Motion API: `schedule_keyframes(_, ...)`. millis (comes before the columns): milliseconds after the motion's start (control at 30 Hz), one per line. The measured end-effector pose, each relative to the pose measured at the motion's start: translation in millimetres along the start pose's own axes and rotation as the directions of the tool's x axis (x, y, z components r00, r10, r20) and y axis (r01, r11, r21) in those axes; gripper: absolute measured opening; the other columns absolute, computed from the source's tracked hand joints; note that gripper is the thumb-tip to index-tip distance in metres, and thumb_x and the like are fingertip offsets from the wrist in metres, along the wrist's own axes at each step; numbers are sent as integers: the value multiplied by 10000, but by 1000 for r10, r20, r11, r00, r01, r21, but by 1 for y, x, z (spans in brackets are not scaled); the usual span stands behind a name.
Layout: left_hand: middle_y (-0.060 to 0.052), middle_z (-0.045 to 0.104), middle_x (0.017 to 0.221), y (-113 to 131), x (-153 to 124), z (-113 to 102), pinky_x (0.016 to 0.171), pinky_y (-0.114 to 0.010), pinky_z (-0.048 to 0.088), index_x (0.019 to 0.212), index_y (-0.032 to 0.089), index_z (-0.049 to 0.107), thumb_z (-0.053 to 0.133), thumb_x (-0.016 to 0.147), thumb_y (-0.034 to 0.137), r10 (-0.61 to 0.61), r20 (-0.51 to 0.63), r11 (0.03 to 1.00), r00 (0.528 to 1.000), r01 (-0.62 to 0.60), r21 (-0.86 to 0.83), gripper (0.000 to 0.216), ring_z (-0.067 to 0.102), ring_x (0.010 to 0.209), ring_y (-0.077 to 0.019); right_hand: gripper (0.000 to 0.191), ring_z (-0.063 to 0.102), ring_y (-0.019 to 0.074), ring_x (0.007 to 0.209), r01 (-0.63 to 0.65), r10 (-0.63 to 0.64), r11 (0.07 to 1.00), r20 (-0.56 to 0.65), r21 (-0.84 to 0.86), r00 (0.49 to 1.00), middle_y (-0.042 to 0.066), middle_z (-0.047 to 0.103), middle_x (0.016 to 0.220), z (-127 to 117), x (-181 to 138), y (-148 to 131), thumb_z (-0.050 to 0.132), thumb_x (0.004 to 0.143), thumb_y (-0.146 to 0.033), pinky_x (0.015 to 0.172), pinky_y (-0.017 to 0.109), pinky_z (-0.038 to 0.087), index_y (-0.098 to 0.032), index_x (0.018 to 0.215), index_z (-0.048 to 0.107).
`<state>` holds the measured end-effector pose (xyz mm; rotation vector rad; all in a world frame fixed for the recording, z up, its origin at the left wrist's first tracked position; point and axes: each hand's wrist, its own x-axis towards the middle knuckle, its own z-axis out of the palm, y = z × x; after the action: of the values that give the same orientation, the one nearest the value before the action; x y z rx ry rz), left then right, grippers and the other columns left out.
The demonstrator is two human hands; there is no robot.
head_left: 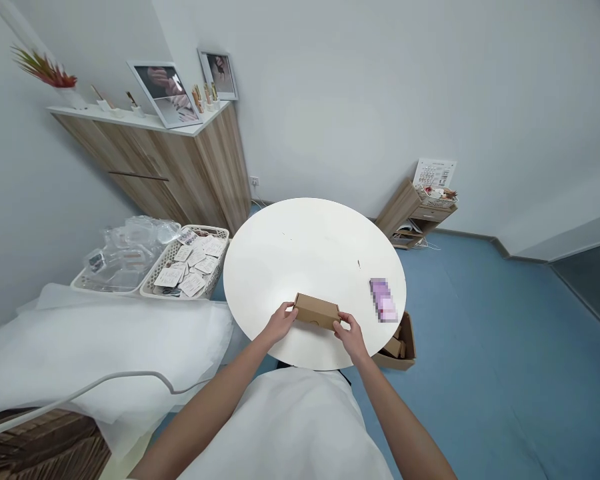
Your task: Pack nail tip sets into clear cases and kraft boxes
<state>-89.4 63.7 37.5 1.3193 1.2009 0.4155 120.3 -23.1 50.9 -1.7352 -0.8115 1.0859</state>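
Note:
A small flat brown cardboard box (317, 309) lies closed on the round white table (305, 253), near its front edge. My left hand (281, 321) grips the box's left end, fingers curled round it. My right hand (350, 333) holds the box's right front corner in the same way. A pink and purple blurred item (383, 301) lies on the table to the right of the box, a hand's width from my right hand.
Two white baskets stand left of the table, one (193, 268) with several printed cards, one (120, 257) with clear plastic bags. An open cardboard box (397, 348) sits on the blue floor under the table's right edge. A wooden cabinet (170, 160) stands behind.

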Motion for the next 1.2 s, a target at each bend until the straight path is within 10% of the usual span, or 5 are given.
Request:
schedule_keyframes(400,-85,607,981,-13,4,22,749,-304,446,872,172,523,565,703,394,-56,-222,996,973,68,49,282,578,897,-187,330,568,194,949,-26,31,999,-119,47,992,94,573,1050,2,2,27,530,682,-345,780,326,478,-185,970,510)
schedule_keyframes(933,-100,489,1111,-17,14,79,679,-283,480,1134,185,460,545,728,314,67,-288,992,955,-32,124,435,548,887,-162,496,473,198,1093,-134,118,989,-227,-58,967,112,448,1235,-41,8,53,504,722,-348,871,347,425,-205,1183,386)
schedule_keyframes(1200,-79,515,1035,7,14,87,689,-286,483,1178,200,453,506,728,232,20,-326,972,945,58,227,454,538,862,-167,462,555,143,833,-153,128,984,233,94,964,78,496,1141,-68,33,40,538,682,-280,754,325,465,-224,1132,447)
